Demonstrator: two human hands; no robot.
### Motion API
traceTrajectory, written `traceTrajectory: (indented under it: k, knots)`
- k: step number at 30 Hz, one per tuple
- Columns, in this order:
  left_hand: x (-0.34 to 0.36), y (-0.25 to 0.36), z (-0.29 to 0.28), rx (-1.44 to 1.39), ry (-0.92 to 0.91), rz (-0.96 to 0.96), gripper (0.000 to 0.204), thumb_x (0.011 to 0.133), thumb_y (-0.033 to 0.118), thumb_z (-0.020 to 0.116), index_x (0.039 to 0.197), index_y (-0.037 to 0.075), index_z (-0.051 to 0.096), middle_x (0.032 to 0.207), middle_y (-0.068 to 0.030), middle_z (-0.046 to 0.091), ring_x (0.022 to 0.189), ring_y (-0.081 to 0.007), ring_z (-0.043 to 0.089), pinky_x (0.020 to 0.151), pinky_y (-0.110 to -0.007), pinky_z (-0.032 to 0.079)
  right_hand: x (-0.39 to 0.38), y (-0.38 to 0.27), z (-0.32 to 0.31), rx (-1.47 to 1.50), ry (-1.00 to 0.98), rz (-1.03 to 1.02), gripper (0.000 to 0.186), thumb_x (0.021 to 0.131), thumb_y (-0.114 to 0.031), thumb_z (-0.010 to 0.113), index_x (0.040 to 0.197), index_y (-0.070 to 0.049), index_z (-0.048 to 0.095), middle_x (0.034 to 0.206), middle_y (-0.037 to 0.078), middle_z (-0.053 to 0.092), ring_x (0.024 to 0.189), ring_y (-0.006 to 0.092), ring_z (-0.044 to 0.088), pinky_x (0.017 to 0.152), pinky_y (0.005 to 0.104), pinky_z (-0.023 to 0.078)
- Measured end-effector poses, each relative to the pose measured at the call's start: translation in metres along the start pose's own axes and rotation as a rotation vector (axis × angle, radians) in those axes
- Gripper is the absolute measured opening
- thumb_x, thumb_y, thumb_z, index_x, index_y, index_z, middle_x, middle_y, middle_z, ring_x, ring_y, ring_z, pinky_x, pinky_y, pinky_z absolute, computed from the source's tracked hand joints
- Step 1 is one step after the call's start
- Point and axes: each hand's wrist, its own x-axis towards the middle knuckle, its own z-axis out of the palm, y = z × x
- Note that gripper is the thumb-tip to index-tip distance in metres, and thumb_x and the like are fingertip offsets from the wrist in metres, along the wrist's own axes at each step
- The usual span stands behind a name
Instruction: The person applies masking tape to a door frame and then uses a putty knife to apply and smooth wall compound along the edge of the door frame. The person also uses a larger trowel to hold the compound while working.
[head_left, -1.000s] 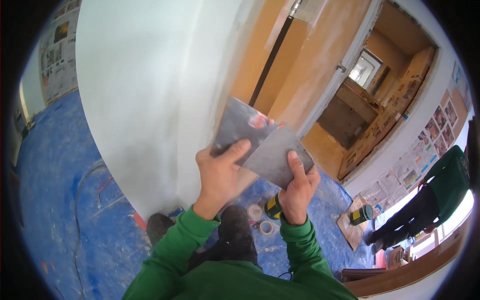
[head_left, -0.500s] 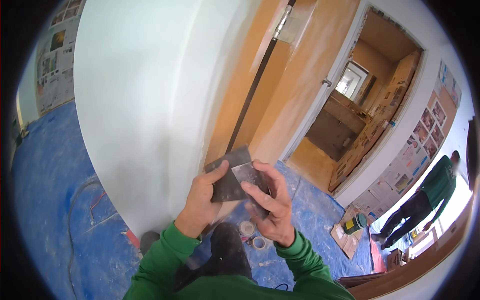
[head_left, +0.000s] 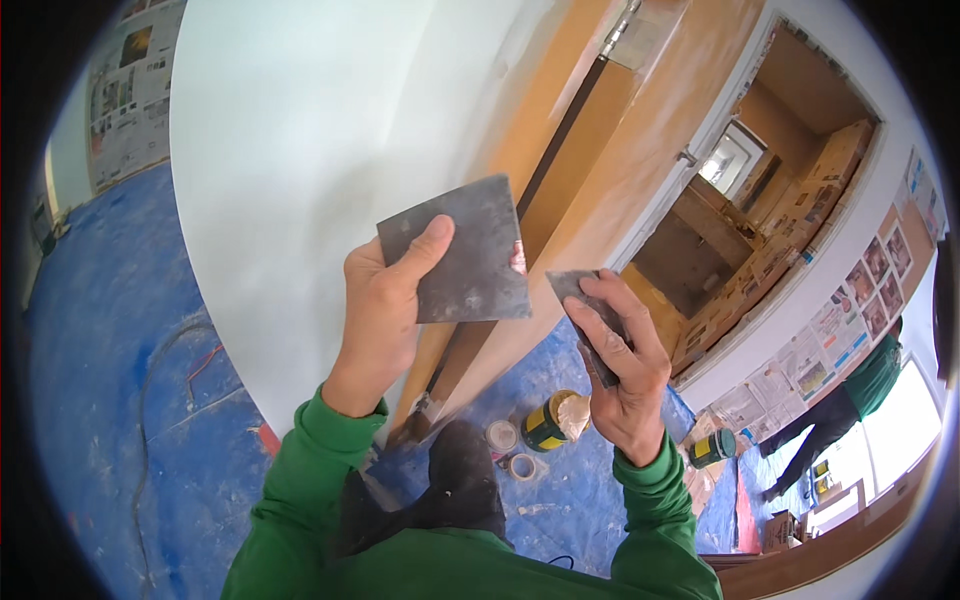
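Observation:
In my left hand [head_left: 378, 305] is a dark grey, square putty spreader [head_left: 460, 255], pinched with the thumb on its face and the fingers behind. Its surface carries pale smudges, and a small red-and-white patch shows at its right edge. My right hand [head_left: 630, 370] grips a narrower dark putty spreader [head_left: 590, 318], fingers laid over it and the thumb mostly hidden. A gap separates the two spreaders. Both are held up before an orange-brown wooden door [head_left: 610, 165] with pale smears. Below them stands an open dark green and yellow tub [head_left: 540, 428] with off-white paste on top.
A pale panel [head_left: 270, 150] rises at left. Blue sheeting [head_left: 110, 330] covers the floor, with a cable across it. A roll of tape [head_left: 522, 466], a small round container [head_left: 502, 436] and another green tub [head_left: 712, 448] sit there. A person [head_left: 850, 400] in green stands far right.
My hands have moved apart and the two spreaders, which overlapped, are now separate. The left one has risen. The open tub has come into sight, and the person at right has shifted in view.

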Motion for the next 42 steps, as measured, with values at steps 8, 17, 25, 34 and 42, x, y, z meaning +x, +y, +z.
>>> traceTrajectory:
  k: [8, 17, 25, 34, 42]
  knots:
    - [-0.003, -0.008, 0.005, 0.286, 0.040, 0.198, 0.026, 0.096, 0.020, 0.070, 0.103, -0.005, 0.072, 0.090, -0.0049, 0.072, 0.079, -0.0083, 0.064, 0.070, -0.025, 0.052, 0.024, -0.004, -0.007, -0.174, -0.020, -0.109, 0.063, 0.059, 0.009, 0.065, 0.117, -0.013, 0.072, 0.123, 0.013, 0.062, 0.118, 0.0439, 0.058, 0.093, 0.0489, 0.052]
    - [-0.003, -0.017, 0.001, 0.260, 0.175, 0.443, 0.022, 0.094, 0.015, 0.071, 0.102, -0.005, 0.071, 0.091, -0.0045, 0.071, 0.077, -0.0097, 0.064, 0.070, -0.026, 0.053, -0.005, 0.015, 0.014, 0.049, -0.202, -0.131, 0.058, 0.061, 0.007, 0.071, 0.116, -0.010, 0.071, 0.121, 0.014, 0.062, 0.114, 0.0398, 0.059, 0.088, 0.0454, 0.053]
    - [-0.011, -0.032, 0.009, -0.426, 0.039, -0.274, 0.028, 0.098, 0.021, 0.064, 0.114, -0.002, 0.063, 0.104, -0.0128, 0.070, 0.091, -0.0229, 0.070, 0.081, -0.038, 0.059, -0.012, 0.002, 0.028, 0.265, 0.069, 0.119, 0.048, 0.078, 0.016, 0.066, 0.120, -0.007, 0.070, 0.133, 0.018, 0.051, 0.114, 0.0343, 0.062, 0.095, 0.0401, 0.053]
    - [-0.019, -0.060, 0.026, 0.217, 0.402, 0.399, 0.024, 0.096, 0.016, 0.069, 0.104, -0.006, 0.070, 0.095, -0.0038, 0.070, 0.083, -0.0096, 0.060, 0.074, -0.028, 0.050, -0.003, -0.015, 0.026, 0.057, 0.102, 0.162, 0.047, 0.078, 0.012, 0.066, 0.121, -0.007, 0.069, 0.126, 0.017, 0.057, 0.116, 0.0359, 0.058, 0.096, 0.0408, 0.050]
    - [-0.022, -0.086, 0.028, 0.386, 0.399, 0.717, 0.015, 0.094, 0.007, 0.069, 0.096, -0.007, 0.071, 0.081, -0.0021, 0.069, 0.072, -0.0058, 0.056, 0.062, -0.023, 0.046, -0.008, -0.015, 0.048, 0.098, 0.169, 0.267, 0.050, 0.078, 0.011, 0.066, 0.123, -0.010, 0.069, 0.125, 0.013, 0.059, 0.122, 0.0390, 0.053, 0.105, 0.0461, 0.043]
